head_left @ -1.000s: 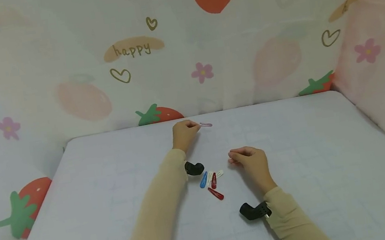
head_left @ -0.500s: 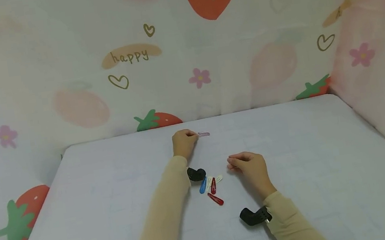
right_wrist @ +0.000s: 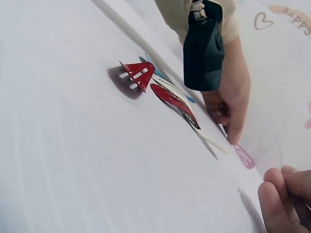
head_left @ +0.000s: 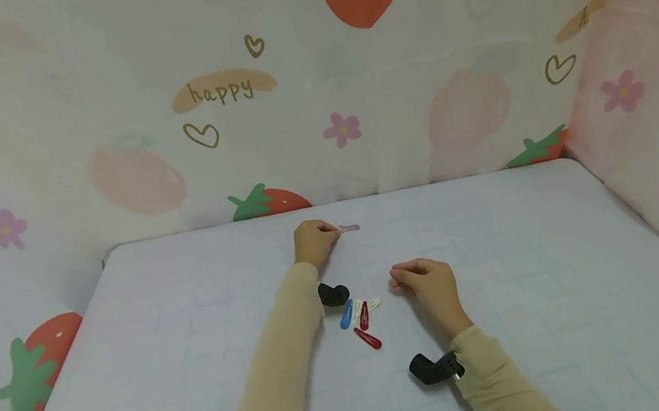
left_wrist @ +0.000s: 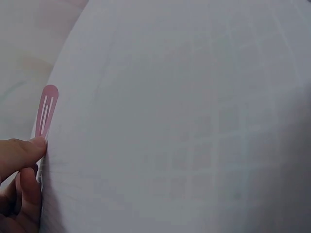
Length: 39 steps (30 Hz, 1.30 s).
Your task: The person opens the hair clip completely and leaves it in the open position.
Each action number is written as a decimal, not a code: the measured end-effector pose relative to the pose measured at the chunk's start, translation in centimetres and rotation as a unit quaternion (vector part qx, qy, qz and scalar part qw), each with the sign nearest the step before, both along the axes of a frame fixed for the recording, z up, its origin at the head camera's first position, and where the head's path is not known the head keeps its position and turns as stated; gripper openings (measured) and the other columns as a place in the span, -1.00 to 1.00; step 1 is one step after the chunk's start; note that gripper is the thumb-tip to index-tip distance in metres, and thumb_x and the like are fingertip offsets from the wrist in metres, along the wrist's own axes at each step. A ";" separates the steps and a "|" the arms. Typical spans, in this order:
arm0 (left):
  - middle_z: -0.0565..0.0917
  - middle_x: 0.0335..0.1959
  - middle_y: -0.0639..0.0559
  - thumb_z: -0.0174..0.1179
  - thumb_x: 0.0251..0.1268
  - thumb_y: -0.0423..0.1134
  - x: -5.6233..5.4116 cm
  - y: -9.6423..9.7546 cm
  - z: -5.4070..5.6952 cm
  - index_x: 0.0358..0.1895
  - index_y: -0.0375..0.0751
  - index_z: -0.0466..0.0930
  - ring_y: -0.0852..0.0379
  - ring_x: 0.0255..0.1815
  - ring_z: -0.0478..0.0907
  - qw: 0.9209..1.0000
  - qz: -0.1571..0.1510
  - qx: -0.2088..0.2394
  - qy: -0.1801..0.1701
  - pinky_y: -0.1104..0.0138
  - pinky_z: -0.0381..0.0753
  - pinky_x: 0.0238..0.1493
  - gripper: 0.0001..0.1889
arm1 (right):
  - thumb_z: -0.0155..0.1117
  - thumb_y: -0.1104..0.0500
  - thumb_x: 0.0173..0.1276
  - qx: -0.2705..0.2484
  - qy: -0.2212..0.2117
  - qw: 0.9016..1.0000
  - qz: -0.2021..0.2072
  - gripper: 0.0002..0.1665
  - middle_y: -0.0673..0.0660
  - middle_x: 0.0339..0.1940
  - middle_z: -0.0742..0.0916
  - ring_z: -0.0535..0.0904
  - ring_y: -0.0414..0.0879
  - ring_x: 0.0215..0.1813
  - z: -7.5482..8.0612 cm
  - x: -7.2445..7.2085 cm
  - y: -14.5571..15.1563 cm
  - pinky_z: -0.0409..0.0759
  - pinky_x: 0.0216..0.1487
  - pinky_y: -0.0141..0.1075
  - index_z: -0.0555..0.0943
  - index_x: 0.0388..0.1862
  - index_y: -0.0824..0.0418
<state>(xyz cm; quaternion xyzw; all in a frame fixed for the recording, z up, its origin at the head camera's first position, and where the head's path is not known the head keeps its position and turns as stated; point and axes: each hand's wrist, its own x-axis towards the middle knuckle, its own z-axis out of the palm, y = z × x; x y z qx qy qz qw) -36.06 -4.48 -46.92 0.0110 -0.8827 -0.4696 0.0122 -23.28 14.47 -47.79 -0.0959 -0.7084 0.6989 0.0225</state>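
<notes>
My left hand [head_left: 314,241] reaches toward the far side of the table and pinches the narrow end of a pink snap hair clip [head_left: 350,228] between thumb and finger. In the left wrist view the clip's rounded end [left_wrist: 50,91] points away from the fingertips, close over the white cloth. My right hand [head_left: 433,289] hovers nearer, right of the other clips, its fingers loosely bent and nothing visible in them. Between the arms lie a blue hair clip [head_left: 346,315], a red clip [head_left: 364,316], a white clip [head_left: 373,304] and a second red clip [head_left: 368,338] closer to me.
A white cloth covers the table [head_left: 537,288]. Its far edge meets a wall covering [head_left: 395,133] printed with strawberries, flowers and hearts. Black wrist cameras [head_left: 434,368] stick out from both sleeves; the left one [head_left: 334,295] hangs just above the clip group.
My left hand has come slightly nearer to me with the pink hair clip still pinched. My right hand stays about where it was. The head view has shifted a little.
</notes>
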 end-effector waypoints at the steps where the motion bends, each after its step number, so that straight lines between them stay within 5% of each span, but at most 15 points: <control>1: 0.75 -0.13 -0.16 0.31 0.28 -0.32 0.0 0.0 0.1 -0.25 -0.30 0.77 -0.04 -0.01 0.58 1.000 -0.003 -0.001 -0.005 0.12 0.52 0.18 -0.88 | 0.31 0.35 0.33 -0.001 0.000 1.000 0.002 -0.77 0.14 -0.36 0.79 0.72 -0.25 -0.38 0.0 0.0 0.0 0.69 -0.22 -0.43 0.68 -0.10 0.49; 10: 0.71 -0.02 -0.16 0.30 0.30 -0.33 0.7 -1.0 0.7 0.01 -0.28 0.70 -0.01 0.03 0.56 0.999 -0.038 0.014 -0.025 0.16 0.54 0.18 -0.75 | 0.29 0.42 0.32 -0.015 0.001 1.000 0.012 -0.76 0.16 -0.35 0.78 0.70 -0.26 -0.38 0.3 0.1 0.0 0.69 -0.24 -0.44 0.64 -0.09 0.58; 17: 0.71 -0.05 -0.12 0.26 0.32 -0.34 2.3 -2.1 1.4 -0.02 -0.24 0.69 0.02 -0.01 0.61 0.998 -0.048 0.009 -0.030 0.20 0.58 0.11 -0.79 | 0.31 0.39 0.32 0.010 -0.004 1.000 0.022 -0.77 0.21 -0.29 0.79 0.69 -0.29 -0.37 0.4 0.0 -0.2 0.66 -0.25 -0.49 0.67 -0.11 0.55; 25: 0.72 0.01 -0.08 0.28 0.31 -0.29 5.2 -2.4 2.2 0.04 -0.17 0.68 0.04 0.03 0.63 0.995 -0.062 0.048 -0.066 0.21 0.60 0.09 -0.74 | 0.37 0.34 0.28 0.049 -0.022 0.998 0.030 -0.77 0.21 -0.30 0.80 0.68 -0.27 -0.39 0.3 0.1 -0.8 0.68 -0.29 -0.45 0.71 -0.14 0.48; 32: 0.73 0.05 -0.04 0.29 0.31 -0.25 8.1 -2.2 2.5 0.06 -0.15 0.68 0.03 0.13 0.62 0.993 -0.079 0.065 -0.055 0.13 0.58 0.19 -0.73 | 0.42 0.23 0.28 0.093 -0.049 0.993 0.046 -0.72 0.23 -0.21 0.81 0.69 -0.23 -0.35 0.6 0.3 -1.1 0.71 -0.25 -0.39 0.73 -0.09 0.38; 39: 0.73 0.04 -0.05 0.28 0.31 -0.26 10.0 -2.2 2.2 0.06 -0.16 0.68 -0.02 0.25 0.53 0.992 -0.082 0.084 -0.035 0.01 0.43 0.35 -0.73 | 0.42 0.24 0.26 0.112 -0.056 0.990 0.071 -0.75 0.22 -0.30 0.81 0.68 -0.21 -0.42 1.1 0.6 -1.4 0.71 -0.30 -0.35 0.74 -0.14 0.39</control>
